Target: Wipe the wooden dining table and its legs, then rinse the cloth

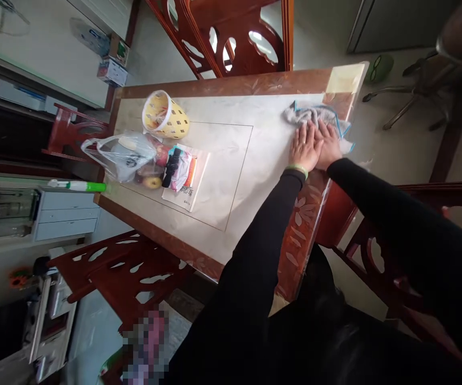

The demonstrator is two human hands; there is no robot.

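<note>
A grey cloth with blue edging (315, 114) lies bunched near one corner of the table. My left hand (305, 149), a pale green bangle on its wrist, rests flat with fingers stretched out, their tips at the cloth's edge. Beside it, touching it, my right hand (328, 145) presses flat on the cloth with its fingers extended. Neither hand is wrapped round anything. Under the right hand, part of the cloth is hidden.
On the table (231, 208) stand a yellow basket (178, 118), a clear plastic bag (124, 155) with fruit beside it, and a booklet (181, 199) under small packets. Carved red wooden chairs (239, 37) surround it. A swivel chair base (415, 93) stands beyond the corner.
</note>
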